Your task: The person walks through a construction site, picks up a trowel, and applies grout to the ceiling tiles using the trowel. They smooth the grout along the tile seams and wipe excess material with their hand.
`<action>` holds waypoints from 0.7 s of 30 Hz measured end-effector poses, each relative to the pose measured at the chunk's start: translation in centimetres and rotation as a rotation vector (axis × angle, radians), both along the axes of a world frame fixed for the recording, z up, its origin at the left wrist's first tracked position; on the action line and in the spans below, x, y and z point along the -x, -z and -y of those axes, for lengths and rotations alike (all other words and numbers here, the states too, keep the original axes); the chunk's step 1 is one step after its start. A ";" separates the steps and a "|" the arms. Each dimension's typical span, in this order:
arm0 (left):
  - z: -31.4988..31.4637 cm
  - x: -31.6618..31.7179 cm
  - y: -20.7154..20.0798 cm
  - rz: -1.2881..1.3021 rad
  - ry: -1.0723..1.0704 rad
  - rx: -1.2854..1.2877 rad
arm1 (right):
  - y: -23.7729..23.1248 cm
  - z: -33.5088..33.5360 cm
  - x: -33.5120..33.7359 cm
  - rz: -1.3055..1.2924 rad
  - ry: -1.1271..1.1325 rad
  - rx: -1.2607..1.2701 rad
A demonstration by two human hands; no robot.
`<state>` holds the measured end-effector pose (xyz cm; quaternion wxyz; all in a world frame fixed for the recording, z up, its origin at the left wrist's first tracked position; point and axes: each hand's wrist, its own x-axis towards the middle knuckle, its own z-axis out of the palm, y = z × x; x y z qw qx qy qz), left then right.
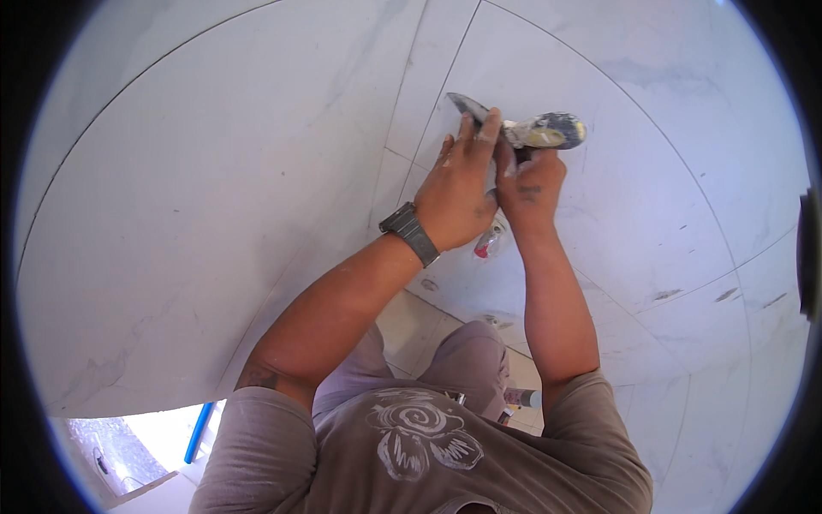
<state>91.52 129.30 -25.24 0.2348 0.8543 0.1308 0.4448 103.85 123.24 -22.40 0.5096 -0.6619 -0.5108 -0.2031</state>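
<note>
In front of me is a wall of white, grey-veined tile (257,128) with thin dark joints. A trowel (548,130) with a worn, filler-smeared handle lies against it, its dark blade pointing up and left. My right hand (533,184) is closed on the trowel just below the handle; the fingers' exact grip is partly hidden. My left hand (462,184), with a black watch (409,233) on its wrist, has its fingers stretched out and its fingertips at the blade. The two hands almost touch.
Below my hands, a fitting with a red part (485,247) sits at the wall. Lower down are a dark hole (430,284) and several grey smears. A blue pipe (199,433) stands by a bright opening at lower left. A small container (522,397) is beside my knee.
</note>
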 end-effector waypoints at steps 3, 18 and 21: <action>-1.2 1.2 1.1 -0.032 -0.010 0.079 | 1.3 -0.7 1.0 0.170 -0.133 0.214; -4.0 3.3 3.9 -0.071 0.077 -0.022 | 7.1 -1.3 3.9 -0.268 -0.438 -0.036; -4.1 3.5 4.1 -0.062 0.064 -0.023 | 7.4 -1.5 4.3 -0.291 -0.473 -0.063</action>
